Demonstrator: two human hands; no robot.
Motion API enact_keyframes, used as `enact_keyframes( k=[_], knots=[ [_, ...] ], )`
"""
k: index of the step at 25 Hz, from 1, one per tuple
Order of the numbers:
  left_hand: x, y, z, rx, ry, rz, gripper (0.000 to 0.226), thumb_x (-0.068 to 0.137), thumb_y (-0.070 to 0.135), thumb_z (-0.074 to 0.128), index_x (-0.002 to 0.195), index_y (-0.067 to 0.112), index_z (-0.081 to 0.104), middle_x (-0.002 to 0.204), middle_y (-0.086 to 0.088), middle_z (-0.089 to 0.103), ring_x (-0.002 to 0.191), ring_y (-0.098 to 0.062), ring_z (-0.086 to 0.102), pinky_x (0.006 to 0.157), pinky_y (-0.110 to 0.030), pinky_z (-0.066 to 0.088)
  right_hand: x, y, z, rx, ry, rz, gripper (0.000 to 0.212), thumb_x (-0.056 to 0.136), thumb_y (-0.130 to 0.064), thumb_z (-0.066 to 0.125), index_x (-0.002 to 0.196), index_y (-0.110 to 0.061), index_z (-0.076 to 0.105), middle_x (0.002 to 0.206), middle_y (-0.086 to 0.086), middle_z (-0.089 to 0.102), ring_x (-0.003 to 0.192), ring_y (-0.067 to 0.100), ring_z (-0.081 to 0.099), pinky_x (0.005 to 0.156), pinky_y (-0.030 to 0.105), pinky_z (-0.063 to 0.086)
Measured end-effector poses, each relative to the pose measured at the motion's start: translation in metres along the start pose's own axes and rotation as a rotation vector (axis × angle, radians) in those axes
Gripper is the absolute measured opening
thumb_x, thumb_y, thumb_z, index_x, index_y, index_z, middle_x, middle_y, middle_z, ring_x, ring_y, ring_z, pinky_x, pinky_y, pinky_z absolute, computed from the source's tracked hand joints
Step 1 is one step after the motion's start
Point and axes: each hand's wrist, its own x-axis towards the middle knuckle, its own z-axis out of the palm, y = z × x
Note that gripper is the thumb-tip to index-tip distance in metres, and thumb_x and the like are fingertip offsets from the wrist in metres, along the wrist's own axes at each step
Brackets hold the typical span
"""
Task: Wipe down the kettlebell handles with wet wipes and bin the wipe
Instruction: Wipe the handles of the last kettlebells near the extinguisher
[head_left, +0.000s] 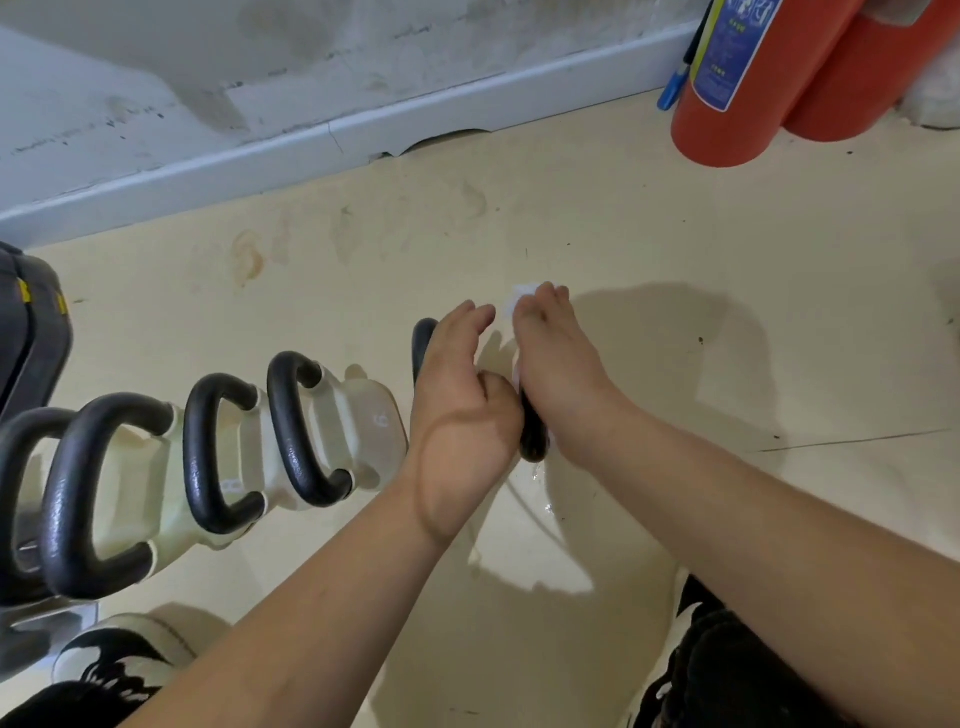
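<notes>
- The right hand (556, 374) is pinching the white wipe (523, 292) in curled fingers and holding it against the black handle (533, 444), probably to rub along the bar.
- The left hand (462, 400) is pressing on the same handle, fingers nearly straight and together, seemingly steadying it.
- The wipe is peeking out just beyond the right fingertips, on the far side.
- The other kettlebells (291, 431) are sitting in a row to the left.

The kettlebell handles (280, 431) are black with a pebbled, faintly shiny skin, and the cream bodies (358, 415) beneath them look like smooth plastic. The wet wipe (522, 293) is a thin white sheet. The cream floor (675, 218) is glossy and stained, the wall (260, 67) is rough, mottled plaster, and the fire extinguisher (737, 104) is smooth glossy red.
</notes>
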Motion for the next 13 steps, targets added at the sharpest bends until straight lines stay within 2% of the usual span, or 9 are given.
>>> enact_keyframes(
  k=[1, 2, 3, 4, 5, 7, 9, 11, 13],
  knots=[
    [-0.002, 0.0, -0.001, -0.066, -0.002, -0.032, 0.055, 0.088, 0.001, 0.043, 0.139, 0.019, 0.053, 0.138, 0.003, 0.052, 0.133, -0.018, 0.049, 0.11, -0.029, 0.044, 0.01, 0.0, -0.005, 0.026, -0.013, 0.041, 0.037, 0.107, -0.024, 0.03, 0.135, -0.017, 0.054, 0.147, 0.005, 0.048, 0.135, 0.025, 0.044, 0.112, 0.04, 0.035],
    [-0.004, 0.001, -0.002, -0.119, -0.006, -0.063, 0.055, 0.089, -0.001, 0.043, 0.137, 0.024, 0.052, 0.133, 0.006, 0.053, 0.13, -0.01, 0.05, 0.109, -0.026, 0.044, 0.019, -0.003, -0.01, 0.088, -0.021, 0.119, 0.028, 0.106, -0.024, 0.035, 0.112, -0.021, 0.062, 0.121, 0.003, 0.06, 0.116, 0.027, 0.053, 0.101, 0.038, 0.042],
    [-0.006, 0.005, -0.004, -0.142, -0.034, -0.088, 0.054, 0.092, -0.003, 0.042, 0.132, 0.031, 0.051, 0.126, 0.01, 0.054, 0.124, 0.0, 0.051, 0.106, -0.021, 0.044, 0.028, -0.005, -0.016, 0.154, -0.017, 0.2, 0.025, 0.104, -0.028, 0.041, 0.097, -0.023, 0.064, 0.101, -0.002, 0.062, 0.1, 0.023, 0.057, 0.091, 0.034, 0.045],
    [-0.008, 0.005, -0.006, -0.165, -0.061, -0.112, 0.053, 0.093, -0.004, 0.042, 0.127, 0.036, 0.048, 0.118, 0.012, 0.055, 0.112, 0.006, 0.053, 0.101, -0.018, 0.045, 0.035, -0.005, -0.021, 0.185, -0.016, 0.229, 0.024, 0.102, -0.032, 0.048, 0.092, -0.023, 0.067, 0.091, -0.006, 0.065, 0.089, 0.018, 0.059, 0.083, 0.03, 0.046],
    [-0.009, 0.007, -0.008, -0.19, -0.069, -0.121, 0.052, 0.094, -0.003, 0.042, 0.123, 0.04, 0.045, 0.115, 0.01, 0.057, 0.103, 0.006, 0.055, 0.098, -0.019, 0.047, 0.041, -0.001, -0.026, 0.182, -0.004, 0.204, 0.025, 0.101, -0.035, 0.053, 0.091, -0.021, 0.071, 0.087, -0.007, 0.069, 0.082, 0.015, 0.062, 0.078, 0.026, 0.048],
    [-0.013, 0.006, -0.011, -0.184, -0.053, -0.14, 0.049, 0.097, 0.001, 0.045, 0.121, 0.044, 0.045, 0.122, 0.01, 0.061, 0.108, 0.005, 0.057, 0.097, -0.02, 0.048, 0.04, 0.016, -0.028, 0.19, 0.113, 0.13, 0.029, 0.098, -0.037, 0.057, 0.089, -0.017, 0.076, 0.087, -0.006, 0.074, 0.081, 0.014, 0.066, 0.079, 0.025, 0.052],
    [-0.016, 0.002, -0.011, -0.279, -0.045, -0.195, 0.047, 0.099, -0.003, 0.045, 0.111, 0.042, 0.048, 0.116, 0.016, 0.057, 0.105, 0.01, 0.055, 0.1, -0.017, 0.045, 0.019, 0.033, -0.016, 0.189, 0.225, 0.079, 0.033, 0.1, -0.032, 0.052, 0.087, -0.008, 0.07, 0.079, -0.004, 0.066, 0.074, 0.012, 0.058, 0.072, 0.027, 0.046],
    [-0.02, -0.001, -0.006, -0.309, -0.066, -0.229, 0.049, 0.099, -0.008, 0.045, 0.104, 0.04, 0.052, 0.112, 0.01, 0.054, 0.107, 0.001, 0.056, 0.11, -0.023, 0.04, -0.002, 0.049, -0.003, 0.148, 0.218, 0.037, 0.031, 0.103, -0.027, 0.043, 0.088, -0.005, 0.06, 0.074, 0.001, 0.058, 0.068, 0.011, 0.05, 0.067, 0.03, 0.04],
    [-0.024, -0.005, 0.0, -0.329, -0.059, -0.193, 0.045, 0.101, -0.006, 0.047, 0.104, 0.038, 0.057, 0.114, 0.004, 0.057, 0.12, -0.013, 0.057, 0.12, -0.034, 0.035, -0.007, 0.064, -0.003, 0.146, 0.116, -0.068, 0.027, 0.104, -0.024, 0.037, 0.098, -0.016, 0.063, 0.087, 0.008, 0.065, 0.075, 0.01, 0.057, 0.075, 0.029, 0.045]
  ],
)
